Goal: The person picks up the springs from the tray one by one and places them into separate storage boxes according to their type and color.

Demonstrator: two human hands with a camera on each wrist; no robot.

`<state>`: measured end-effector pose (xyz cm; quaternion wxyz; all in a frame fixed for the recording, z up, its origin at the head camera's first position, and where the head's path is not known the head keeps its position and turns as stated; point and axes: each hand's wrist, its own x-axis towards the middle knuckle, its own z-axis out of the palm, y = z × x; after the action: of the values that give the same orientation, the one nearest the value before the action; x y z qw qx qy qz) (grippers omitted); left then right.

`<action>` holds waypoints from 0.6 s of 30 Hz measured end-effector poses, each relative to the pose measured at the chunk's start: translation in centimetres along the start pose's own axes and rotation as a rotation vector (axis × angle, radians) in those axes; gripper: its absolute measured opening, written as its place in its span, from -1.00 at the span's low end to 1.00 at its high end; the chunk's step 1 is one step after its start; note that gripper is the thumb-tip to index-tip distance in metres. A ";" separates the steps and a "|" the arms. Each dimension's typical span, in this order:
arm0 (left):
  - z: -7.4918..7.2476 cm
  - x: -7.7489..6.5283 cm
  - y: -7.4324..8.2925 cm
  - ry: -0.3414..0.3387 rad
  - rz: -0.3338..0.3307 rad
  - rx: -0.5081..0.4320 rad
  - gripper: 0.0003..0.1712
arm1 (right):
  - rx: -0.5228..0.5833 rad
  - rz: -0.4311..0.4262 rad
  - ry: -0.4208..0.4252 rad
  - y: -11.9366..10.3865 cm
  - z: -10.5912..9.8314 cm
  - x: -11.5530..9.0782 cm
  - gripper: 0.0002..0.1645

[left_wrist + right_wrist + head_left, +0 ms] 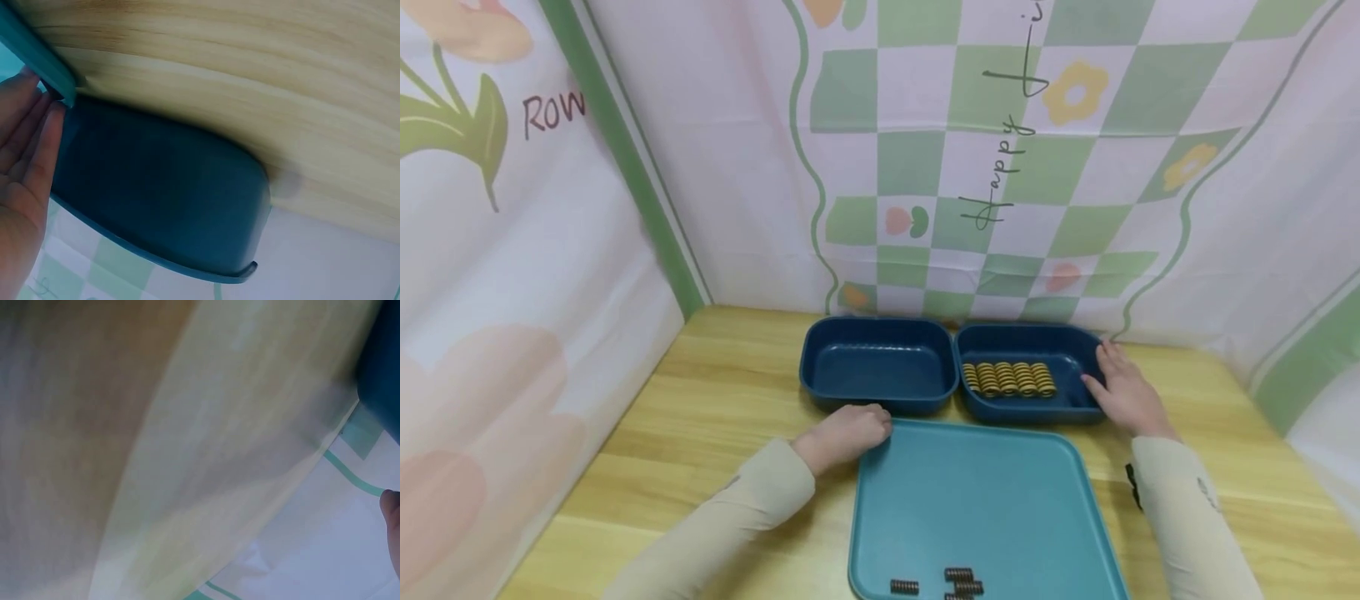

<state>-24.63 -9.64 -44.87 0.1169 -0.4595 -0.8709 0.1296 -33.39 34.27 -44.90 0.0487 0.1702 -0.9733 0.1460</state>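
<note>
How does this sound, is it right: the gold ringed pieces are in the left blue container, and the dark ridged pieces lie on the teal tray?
The side is wrong: the head view shows the gold ringed pieces in the right blue container. The dark ridged pieces do lie on the teal tray.

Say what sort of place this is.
Likely a small screened-off work booth: printed cloth runs behind and along both sides of a wood-grain table, with a tray on it.

Printed curtains (760, 183) around a wood-grain tabletop (715, 400) suggest a makeshift booth.
</note>
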 end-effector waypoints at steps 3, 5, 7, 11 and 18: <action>-0.2 0.2 0.1 -0.006 0.005 0.005 -0.79 | 0.003 0.005 0.002 0.1 0.0 0.0 -0.20; -0.2 0.2 0.2 -0.005 0.003 0.003 -0.79 | 0.001 0.006 0.005 0.0 0.1 0.0 -0.20; -0.2 0.3 0.3 -0.012 -0.003 -0.008 -0.80 | 0.005 0.008 0.007 0.1 0.1 -0.1 -0.20; -0.1 0.7 0.5 -0.044 -0.013 -0.012 -0.79 | 0.006 0.006 0.021 0.1 0.1 -0.1 -0.21; -0.8 1.3 0.6 -0.092 0.003 0.019 -0.78 | 0.011 0.002 0.031 0.2 0.1 -0.1 -0.23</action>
<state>-24.65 -8.18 -44.22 0.0811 -0.4533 -0.8733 0.1591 -33.39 34.39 -45.10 0.0628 0.1672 -0.9718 0.1543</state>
